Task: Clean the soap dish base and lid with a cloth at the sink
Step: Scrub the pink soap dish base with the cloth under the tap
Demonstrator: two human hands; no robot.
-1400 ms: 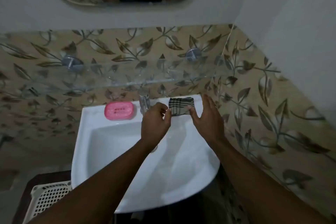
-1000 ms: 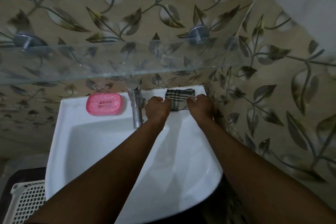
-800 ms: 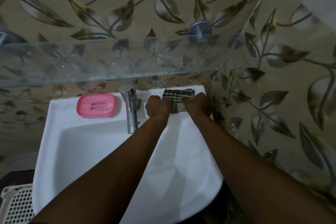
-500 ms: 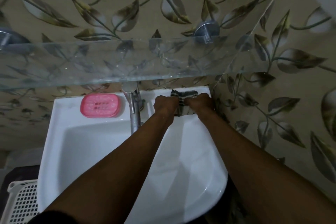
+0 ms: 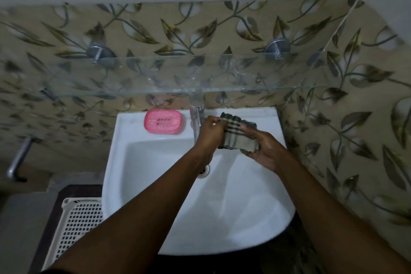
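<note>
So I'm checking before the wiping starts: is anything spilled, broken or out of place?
Nothing stands out. The pink soap dish sits closed and level on the sink ledge; both hands hold the checked cloth.

1. One white sink (image 5: 255,218), and everything here is placed from it.
2. One pink soap dish (image 5: 163,121), lid on, sitting on the sink's back ledge, left of the tap.
3. One chrome tap (image 5: 197,118) at the middle of that ledge.
4. One checked cloth (image 5: 236,134), up over the sink's back right part.
5. Two hands: left hand (image 5: 210,134) and right hand (image 5: 264,149), both gripping the cloth.
6. One glass shelf (image 5: 178,75) above the sink, on two round metal mounts.
7. One white mesh basket (image 5: 75,224) below the sink's left side.
</note>
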